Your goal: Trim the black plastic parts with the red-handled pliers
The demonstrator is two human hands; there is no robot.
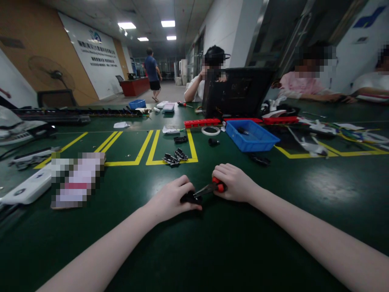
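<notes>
The green surface (194, 259) spreads out under everything in front of me, with yellow lines marking off areas on its far half. Across from me a person (196, 88) in a light top sits partly behind a big black case (237, 91), one arm raised. At my left a long white casing (32, 188) lies slantwise, close to a blurred-out flat item. Beyond my right grip stands a shallow blue bin (252, 140), dark bits inside it, with a row of red strips (202, 122) just behind.

Closer in, both my forearms reach forward and my grips nearly meet over the surface. My right grip (233, 182) is wrapped around the red handles of the long-nosed pliers (209, 188), whose nose points left. My left grip (176, 194) is pinched, thumb against fingers, on a black part (188, 198) mostly covered by my hand. The pliers' tips meet that part at my fingertips; I cannot tell whether they bite it or only touch.

A white ring (210, 130) lies near the bin. Smallest are the loose black pieces (180, 139) grouped within one yellow outline ahead of my left grip.
</notes>
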